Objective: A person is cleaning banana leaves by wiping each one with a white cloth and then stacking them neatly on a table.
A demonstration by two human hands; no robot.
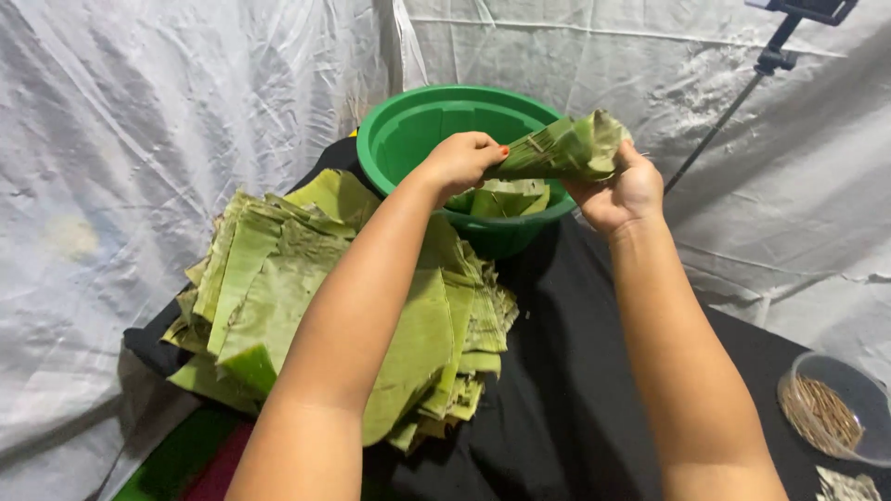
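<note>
Both hands' grip, left hand [461,160] and right hand [620,192], clamps folded leaf [568,148] above basin [390,139] rim.

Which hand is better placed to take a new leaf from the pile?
Probably the left hand. Its arm passes right above the leaf pile, while the right hand cradles the folded leaf on the far side, over the green basin.

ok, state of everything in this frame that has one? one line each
left hand: closed, pinching one end of the folded leaf
right hand: closed, gripping the folded leaf from below
folded leaf: rolled into a cone-like wrap, held above the basin
green basin: upright, a few folded leaves inside
leaf stack: flat, piled on the black cloth
clear bowl: upright, uncovered, holding thin sticks
</note>
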